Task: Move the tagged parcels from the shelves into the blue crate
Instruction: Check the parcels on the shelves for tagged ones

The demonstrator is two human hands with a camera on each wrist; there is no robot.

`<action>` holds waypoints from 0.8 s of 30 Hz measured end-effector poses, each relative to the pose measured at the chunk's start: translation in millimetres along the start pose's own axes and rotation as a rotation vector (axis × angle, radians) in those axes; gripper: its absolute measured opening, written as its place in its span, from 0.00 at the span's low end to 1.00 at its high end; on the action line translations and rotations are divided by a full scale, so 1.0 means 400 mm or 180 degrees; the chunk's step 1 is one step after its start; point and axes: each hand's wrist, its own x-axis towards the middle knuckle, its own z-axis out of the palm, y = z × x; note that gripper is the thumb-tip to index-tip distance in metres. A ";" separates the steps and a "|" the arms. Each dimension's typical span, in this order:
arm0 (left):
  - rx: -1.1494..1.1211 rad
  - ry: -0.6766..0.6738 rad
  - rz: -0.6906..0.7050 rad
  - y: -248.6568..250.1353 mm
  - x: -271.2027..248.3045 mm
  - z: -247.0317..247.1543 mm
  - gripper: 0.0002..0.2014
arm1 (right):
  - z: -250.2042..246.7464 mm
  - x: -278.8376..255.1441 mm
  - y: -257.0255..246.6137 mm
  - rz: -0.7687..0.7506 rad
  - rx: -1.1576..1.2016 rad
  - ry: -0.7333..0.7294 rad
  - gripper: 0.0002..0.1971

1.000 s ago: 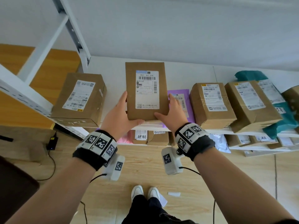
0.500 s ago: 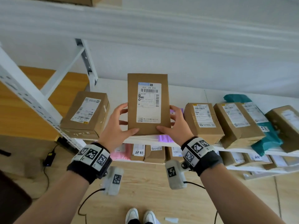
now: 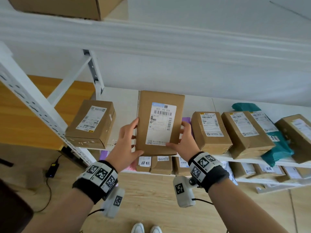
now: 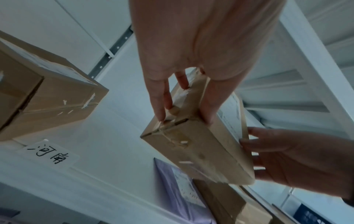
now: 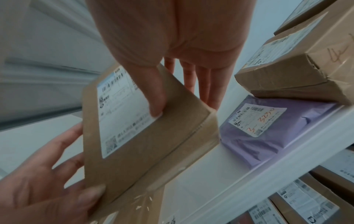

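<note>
I hold a flat brown parcel (image 3: 159,123) between both hands, lifted in front of the white shelf (image 3: 222,156) with its printed label (image 3: 161,123) facing me. My left hand (image 3: 125,147) grips its left edge: the thumb lies across the front near the bottom corner and the fingers curl round behind, which the left wrist view shows pressing the taped side of the box. My right hand (image 3: 183,142) grips the right edge the same way, thumb (image 5: 155,97) pinching down on the lower corner of the label and the fingers straight along the back. The parcel is tilted a little, top leaning away from me, and I think its lower end is clear of the shelf board, though the head view hides that edge behind my hands. Just beneath and right of it a purple mailer bag (image 5: 272,128) lies flat on the shelf with orange handwriting on its label. To the left stands a brown box (image 3: 91,125) at the shelf's end by the white upright (image 3: 33,108), with a handwritten paper tag (image 4: 47,153) stuck on the shelf edge below it. To the right a row of brown boxes (image 3: 210,130) runs along the shelf, with a teal bag (image 3: 277,148) among them. More small boxes (image 3: 161,164) sit on the shelf below, and far down are the wooden floor (image 3: 151,199) and my white shoes (image 3: 146,228).
</note>
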 end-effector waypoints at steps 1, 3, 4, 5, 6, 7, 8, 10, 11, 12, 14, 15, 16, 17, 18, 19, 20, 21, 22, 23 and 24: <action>-0.0026 -0.0001 0.0014 -0.006 -0.004 0.007 0.52 | 0.002 0.000 0.003 0.0006 -0.0006 0.0022 0.44; -0.0109 -0.0003 0.0018 -0.016 -0.011 0.018 0.49 | 0.008 0.001 0.011 -0.0023 -0.0041 0.0078 0.44; -0.0171 -0.0001 -0.0009 -0.020 -0.013 0.022 0.47 | 0.012 0.002 0.016 -0.0051 -0.0073 0.0106 0.44; -0.0247 0.0009 -0.0046 -0.022 -0.014 0.025 0.45 | 0.015 0.001 0.019 -0.0088 -0.0119 0.0118 0.43; -0.0319 0.0029 -0.0081 -0.022 -0.014 0.028 0.44 | 0.019 0.001 0.022 -0.0126 -0.0166 0.0130 0.43; -0.0363 0.0068 -0.0095 -0.023 -0.013 0.029 0.42 | 0.021 -0.001 0.022 -0.0157 -0.0207 0.0140 0.42; -0.0369 0.0111 -0.0094 -0.023 -0.013 0.030 0.40 | 0.023 -0.002 0.023 -0.0178 -0.0235 0.0156 0.41; -0.0354 0.0174 -0.0086 -0.026 -0.011 0.030 0.36 | 0.026 -0.007 0.024 -0.0239 -0.0287 0.0197 0.40; -0.0348 0.0192 -0.0090 -0.030 -0.011 0.030 0.34 | 0.027 -0.009 0.026 -0.0269 -0.0308 0.0217 0.39; -0.0343 0.0205 -0.0097 -0.033 -0.011 0.030 0.32 | 0.028 -0.010 0.029 -0.0290 -0.0316 0.0233 0.38; -0.0341 0.0240 -0.0111 -0.037 -0.011 0.032 0.30 | 0.028 -0.011 0.037 -0.0307 -0.0320 0.0248 0.36; -0.0343 0.0256 -0.0108 -0.039 -0.012 0.034 0.29 | 0.028 -0.011 0.039 -0.0317 -0.0320 0.0252 0.35; -0.0338 0.0265 -0.0095 -0.040 -0.012 0.036 0.29 | 0.028 -0.010 0.041 -0.0323 -0.0315 0.0260 0.35; -0.0316 0.0271 -0.0079 -0.040 -0.011 0.036 0.30 | 0.027 -0.010 0.041 -0.0323 -0.0304 0.0268 0.35; -0.0286 0.0283 -0.0053 -0.038 -0.011 0.036 0.30 | 0.027 -0.009 0.042 -0.0306 -0.0282 0.0270 0.34; -0.0251 0.0300 -0.0025 -0.037 -0.011 0.036 0.30 | 0.026 -0.010 0.041 -0.0280 -0.0242 0.0258 0.34; -0.0216 0.0320 0.0017 -0.035 -0.011 0.035 0.30 | 0.025 -0.009 0.040 -0.0245 -0.0186 0.0250 0.34; -0.0171 0.0344 0.0080 -0.034 -0.012 0.034 0.29 | 0.023 -0.009 0.038 -0.0197 -0.0114 0.0230 0.33; -0.0129 0.0369 0.0168 -0.032 -0.012 0.032 0.29 | 0.020 -0.009 0.032 -0.0135 -0.0017 0.0197 0.32; -0.0092 0.0390 0.0273 -0.030 -0.013 0.030 0.29 | 0.017 -0.008 0.027 -0.0059 0.0105 0.0173 0.32; -0.0062 0.0402 0.0385 -0.027 -0.013 0.027 0.29 | 0.014 -0.006 0.023 0.0017 0.0256 0.0170 0.30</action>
